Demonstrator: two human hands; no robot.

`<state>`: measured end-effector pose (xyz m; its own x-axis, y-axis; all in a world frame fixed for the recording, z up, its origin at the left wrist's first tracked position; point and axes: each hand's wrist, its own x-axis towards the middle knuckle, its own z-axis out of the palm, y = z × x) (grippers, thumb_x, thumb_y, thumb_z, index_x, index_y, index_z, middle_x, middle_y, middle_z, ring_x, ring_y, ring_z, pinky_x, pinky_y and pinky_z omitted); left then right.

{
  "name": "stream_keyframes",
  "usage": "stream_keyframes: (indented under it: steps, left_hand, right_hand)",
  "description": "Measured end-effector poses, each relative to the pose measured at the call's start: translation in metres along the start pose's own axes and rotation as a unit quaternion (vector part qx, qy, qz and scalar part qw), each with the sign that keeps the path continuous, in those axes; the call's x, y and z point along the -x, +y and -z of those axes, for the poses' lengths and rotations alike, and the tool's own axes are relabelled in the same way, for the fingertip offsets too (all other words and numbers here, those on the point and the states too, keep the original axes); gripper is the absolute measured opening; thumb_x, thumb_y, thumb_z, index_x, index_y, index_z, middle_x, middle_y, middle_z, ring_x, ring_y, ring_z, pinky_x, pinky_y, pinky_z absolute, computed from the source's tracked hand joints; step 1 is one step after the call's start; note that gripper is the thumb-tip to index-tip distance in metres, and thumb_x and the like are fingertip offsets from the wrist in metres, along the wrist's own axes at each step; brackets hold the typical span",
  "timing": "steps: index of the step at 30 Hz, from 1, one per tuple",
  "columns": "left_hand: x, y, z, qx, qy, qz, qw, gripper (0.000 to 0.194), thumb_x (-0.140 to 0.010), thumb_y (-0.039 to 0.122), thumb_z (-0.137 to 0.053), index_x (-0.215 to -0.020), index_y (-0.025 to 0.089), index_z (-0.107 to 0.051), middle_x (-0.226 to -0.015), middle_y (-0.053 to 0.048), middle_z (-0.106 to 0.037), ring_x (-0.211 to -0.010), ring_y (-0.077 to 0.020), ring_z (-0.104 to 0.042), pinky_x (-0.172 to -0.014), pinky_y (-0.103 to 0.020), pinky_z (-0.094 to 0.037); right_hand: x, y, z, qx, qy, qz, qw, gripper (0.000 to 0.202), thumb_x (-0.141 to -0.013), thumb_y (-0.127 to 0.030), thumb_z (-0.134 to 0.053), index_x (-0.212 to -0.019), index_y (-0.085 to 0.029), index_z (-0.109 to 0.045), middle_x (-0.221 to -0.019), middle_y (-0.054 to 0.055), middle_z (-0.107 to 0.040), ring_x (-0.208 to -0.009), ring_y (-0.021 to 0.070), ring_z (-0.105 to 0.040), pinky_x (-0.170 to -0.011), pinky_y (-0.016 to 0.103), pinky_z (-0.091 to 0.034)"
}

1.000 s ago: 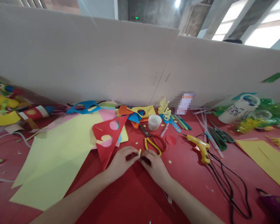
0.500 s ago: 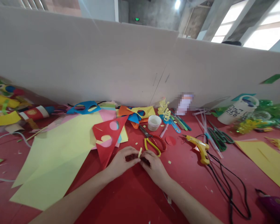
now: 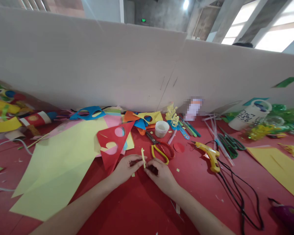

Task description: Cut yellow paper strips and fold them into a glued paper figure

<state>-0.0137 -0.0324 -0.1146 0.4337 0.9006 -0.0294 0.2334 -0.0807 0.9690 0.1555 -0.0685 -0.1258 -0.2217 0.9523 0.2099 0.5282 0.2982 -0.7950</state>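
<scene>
A small, narrow yellow strip [image 3: 143, 156] stands nearly upright between my two hands. My left hand [image 3: 128, 167] pinches it from the left, with thumb and forefinger closed on it. The fingertips of my right hand [image 3: 160, 173] are pressed together at the strip's lower right side. Just beyond my hands lie scissors [image 3: 159, 155] with yellow and red handles, a white cup [image 3: 162, 129] behind them. A red paper mask [image 3: 114, 142] with two holes lies to the left of my hands.
Large yellow paper sheets [image 3: 61, 163] cover the left side. A yellow glue gun [image 3: 210, 156] with a black cord, green scissors [image 3: 229, 143] and a white container [image 3: 247, 116] are at the right. A grey partition [image 3: 88, 65] rises behind the red table [image 3: 127, 209].
The yellow strip now stands taller between my fingers and has shifted slightly left. My right fingertips have come a little lower and left. A small paper scrap now shows beside my left hand.
</scene>
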Motion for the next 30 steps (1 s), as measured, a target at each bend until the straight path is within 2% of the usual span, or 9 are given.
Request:
stream_keyframes:
  steps: [5, 13, 18, 21, 26, 30]
  left_hand:
    - [-0.0002, -0.0001, 0.0000, 0.036, 0.016, 0.011, 0.999, 0.021, -0.075, 0.032, -0.059, -0.086, 0.017, -0.067, -0.085, -0.004, -0.069, -0.080, -0.0173, -0.063, -0.073, -0.026, -0.050]
    - [-0.0006, 0.0008, 0.0008, 0.018, 0.016, 0.001, 1.000, 0.018, -0.077, 0.032, -0.057, -0.080, 0.016, -0.064, -0.078, -0.003, -0.067, -0.076, -0.0162, -0.061, -0.070, -0.026, -0.049]
    - [-0.0013, -0.0008, 0.0006, 0.016, 0.026, -0.006, 1.000, 0.017, -0.076, 0.032, -0.058, -0.075, 0.016, -0.063, -0.073, -0.001, -0.065, -0.072, -0.0149, -0.060, -0.068, -0.025, -0.048]
    - [-0.0012, 0.0005, 0.0009, 0.029, 0.025, 0.001, 0.999, 0.017, -0.075, 0.032, -0.059, -0.076, 0.016, -0.063, -0.074, -0.002, -0.065, -0.072, -0.0154, -0.060, -0.069, -0.026, -0.048]
    - [-0.0010, 0.0045, 0.0017, 0.022, 0.003, -0.008, 1.000, 0.017, -0.074, 0.030, -0.060, -0.083, 0.017, -0.066, -0.087, -0.005, -0.066, -0.082, -0.0174, -0.061, -0.075, -0.027, -0.048]
    - [-0.0018, 0.0023, 0.0022, 0.008, 0.007, -0.023, 1.000, 0.014, -0.075, 0.028, -0.059, -0.078, 0.017, -0.067, -0.080, -0.004, -0.066, -0.078, -0.0162, -0.060, -0.073, -0.026, -0.047]
  right_hand:
    - [0.0008, 0.0002, -0.0001, 0.008, -0.002, -0.003, 1.000, 0.003, -0.077, -0.016, -0.056, -0.076, -0.018, -0.057, -0.075, 0.002, -0.058, -0.070, 0.0148, -0.054, -0.065, 0.025, -0.045]
    - [0.0011, -0.0028, -0.0006, 0.008, 0.005, -0.010, 1.000, 0.004, -0.074, -0.013, -0.057, -0.074, -0.017, -0.056, -0.073, 0.002, -0.056, -0.065, 0.0133, -0.053, -0.060, 0.024, -0.044]
    - [0.0013, -0.0026, 0.0003, 0.013, -0.005, 0.002, 1.000, 0.002, -0.075, -0.018, -0.060, -0.077, -0.018, -0.060, -0.074, 0.002, -0.059, -0.068, 0.0145, -0.054, -0.062, 0.025, -0.044]
    - [0.0014, -0.0009, 0.0000, 0.014, 0.001, 0.007, 1.000, 0.003, -0.077, -0.017, -0.058, -0.076, -0.018, -0.061, -0.073, 0.002, -0.059, -0.068, 0.0143, -0.054, -0.062, 0.024, -0.044]
    - [0.0016, 0.0012, -0.0004, 0.014, 0.000, 0.017, 1.000, 0.006, -0.079, -0.018, -0.056, -0.077, -0.019, -0.061, -0.075, 0.002, -0.059, -0.070, 0.0148, -0.055, -0.065, 0.025, -0.045]
    - [0.0018, 0.0001, 0.0008, 0.016, -0.001, 0.010, 1.000, 0.005, -0.080, -0.018, -0.056, -0.077, -0.019, -0.060, -0.075, 0.002, -0.059, -0.069, 0.0145, -0.054, -0.064, 0.025, -0.044]
